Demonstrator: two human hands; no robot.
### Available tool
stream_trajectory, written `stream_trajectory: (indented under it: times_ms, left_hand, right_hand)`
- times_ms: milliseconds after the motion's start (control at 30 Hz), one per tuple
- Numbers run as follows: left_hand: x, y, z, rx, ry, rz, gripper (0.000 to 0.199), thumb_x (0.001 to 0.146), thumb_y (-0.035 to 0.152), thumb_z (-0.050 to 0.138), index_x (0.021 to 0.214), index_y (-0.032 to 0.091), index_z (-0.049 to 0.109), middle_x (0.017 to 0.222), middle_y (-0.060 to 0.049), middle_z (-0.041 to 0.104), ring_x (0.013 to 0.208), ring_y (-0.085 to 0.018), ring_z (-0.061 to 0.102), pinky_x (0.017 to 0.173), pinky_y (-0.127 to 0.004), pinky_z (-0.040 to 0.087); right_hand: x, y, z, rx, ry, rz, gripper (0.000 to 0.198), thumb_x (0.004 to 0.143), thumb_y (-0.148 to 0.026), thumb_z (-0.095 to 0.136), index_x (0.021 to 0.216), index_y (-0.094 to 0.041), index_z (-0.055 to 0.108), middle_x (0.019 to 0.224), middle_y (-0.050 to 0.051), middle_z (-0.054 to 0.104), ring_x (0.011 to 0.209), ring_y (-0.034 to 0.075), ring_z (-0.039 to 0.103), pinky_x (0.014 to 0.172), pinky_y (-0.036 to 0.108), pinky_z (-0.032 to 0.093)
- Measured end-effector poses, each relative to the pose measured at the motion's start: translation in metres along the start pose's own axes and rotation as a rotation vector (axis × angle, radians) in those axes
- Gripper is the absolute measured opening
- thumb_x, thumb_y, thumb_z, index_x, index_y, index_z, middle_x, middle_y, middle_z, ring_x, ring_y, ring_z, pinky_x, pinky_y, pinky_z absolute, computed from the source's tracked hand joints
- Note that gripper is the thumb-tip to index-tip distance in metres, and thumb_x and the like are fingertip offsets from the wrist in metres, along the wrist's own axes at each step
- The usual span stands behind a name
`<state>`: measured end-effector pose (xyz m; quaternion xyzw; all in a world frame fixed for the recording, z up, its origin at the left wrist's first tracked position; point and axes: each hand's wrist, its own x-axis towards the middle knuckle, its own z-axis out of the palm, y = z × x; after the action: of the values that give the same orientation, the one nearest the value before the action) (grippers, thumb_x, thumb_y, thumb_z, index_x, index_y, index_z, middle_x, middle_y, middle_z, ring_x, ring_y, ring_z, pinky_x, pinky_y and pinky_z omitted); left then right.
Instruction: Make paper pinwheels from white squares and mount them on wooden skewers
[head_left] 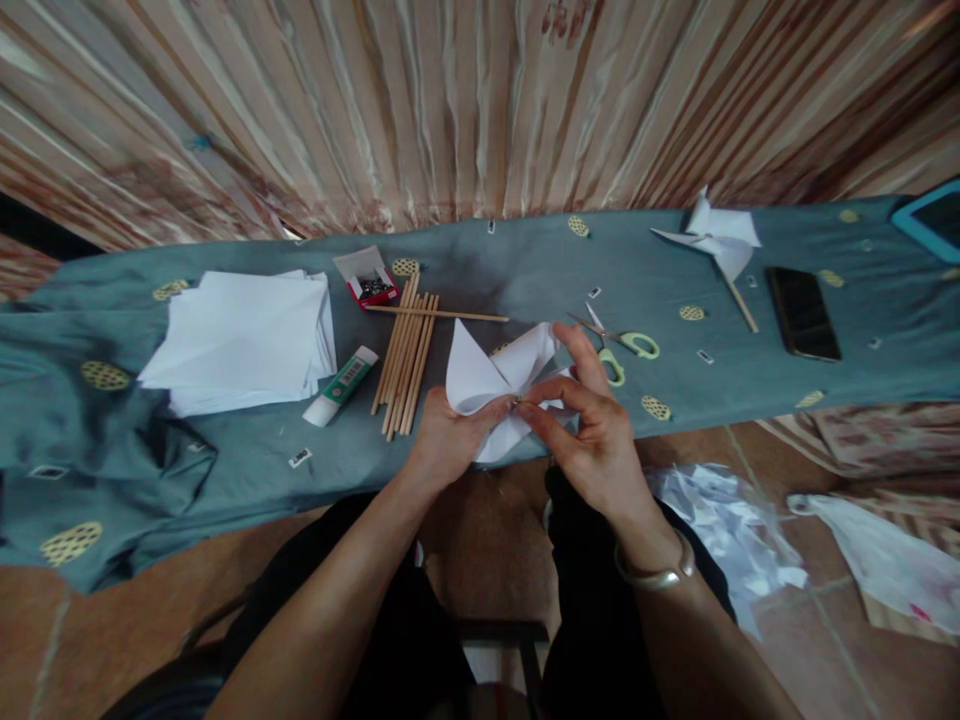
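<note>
A white paper pinwheel [480, 372] with curled blades is held over the front edge of the cloth-covered table. My left hand [454, 435] grips it from the left, its thumb pressed near the centre. My right hand [589, 425] pinches a small metallic pin [515, 403] between thumb and index finger at the pinwheel's centre. Just beyond lie several wooden sticks [405, 365], with one stick [442, 314] lying crosswise on top. An open red-and-white box [373, 288] of small metal pins stands behind the sticks. Scissors [611, 340] with light green handles rest to the right.
A stack of white paper [244, 340] and a glue stick [341, 386] lie at left. At right are a pinwheel on a stick [724, 240], a black phone [802, 312] and a blue-edged device [930, 220]. A plastic bag of paper scraps [720, 540] sits on the floor.
</note>
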<state>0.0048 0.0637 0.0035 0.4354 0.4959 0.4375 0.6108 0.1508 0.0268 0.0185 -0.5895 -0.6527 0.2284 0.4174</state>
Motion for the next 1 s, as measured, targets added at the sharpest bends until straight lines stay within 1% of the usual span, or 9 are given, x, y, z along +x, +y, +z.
stream_trajectory:
  times_ms: [167,267,467,700,867,1000]
  left_hand:
    - [-0.0003,-0.0017,-0.0005,0.003,-0.002,-0.018,0.028,0.061,0.028,0.074,0.082,0.011,0.073,0.079,-0.007,0.074,0.071,-0.020,0.067,0.064,-0.028,0.055]
    - [-0.0003,-0.0022,-0.0008,0.007,-0.013,-0.026,0.027,0.061,0.029,0.075,0.082,0.011,0.073,0.079,-0.007,0.074,0.072,-0.020,0.068,0.064,-0.028,0.054]
    - [0.0012,-0.0037,-0.0014,0.029,-0.033,-0.026,0.028,0.062,0.032,0.074,0.082,0.012,0.073,0.076,-0.006,0.073,0.072,-0.019,0.067,0.061,-0.026,0.054]
    - [0.0020,-0.0035,-0.0025,0.063,-0.023,-0.002,0.025,0.063,0.033,0.074,0.076,0.012,0.071,0.072,-0.006,0.072,0.071,-0.020,0.067,0.059,-0.027,0.054]
    - [0.0021,-0.0031,-0.0026,0.090,-0.016,0.004,0.025,0.063,0.033,0.074,0.076,0.012,0.071,0.070,-0.006,0.071,0.071,-0.021,0.067,0.058,-0.027,0.054]
    - [0.0027,-0.0049,-0.0027,0.092,-0.013,0.022,0.025,0.063,0.032,0.074,0.078,0.012,0.071,0.070,-0.006,0.072,0.067,-0.020,0.067,0.057,-0.027,0.054]
  right_hand:
    - [0.0011,-0.0003,-0.0012,0.037,-0.002,0.012,0.006,0.081,-0.027,0.063,0.079,-0.023,0.065,0.150,0.000,0.036,0.143,0.027,0.021,0.115,0.051,0.021]
    - [0.0018,-0.0008,-0.0016,0.036,-0.008,0.026,0.006,0.081,-0.027,0.063,0.078,-0.022,0.065,0.149,0.001,0.037,0.143,0.027,0.021,0.114,0.051,0.022]
    - [0.0023,0.0002,-0.0014,0.051,-0.020,0.028,0.006,0.081,-0.027,0.063,0.078,-0.022,0.065,0.149,0.000,0.038,0.143,0.026,0.021,0.115,0.051,0.020]
    - [0.0042,0.0000,-0.0010,0.088,-0.035,0.052,0.005,0.080,-0.026,0.064,0.077,-0.022,0.065,0.148,0.001,0.040,0.143,0.026,0.022,0.115,0.049,0.021]
    - [0.0044,0.0004,-0.0013,0.098,-0.045,0.065,0.005,0.080,-0.026,0.064,0.077,-0.022,0.065,0.148,0.001,0.040,0.143,0.025,0.022,0.115,0.049,0.021]
    - [0.0042,0.0006,-0.0018,0.097,-0.049,0.062,0.005,0.080,-0.026,0.063,0.077,-0.022,0.065,0.147,0.001,0.041,0.142,0.025,0.022,0.115,0.049,0.019]
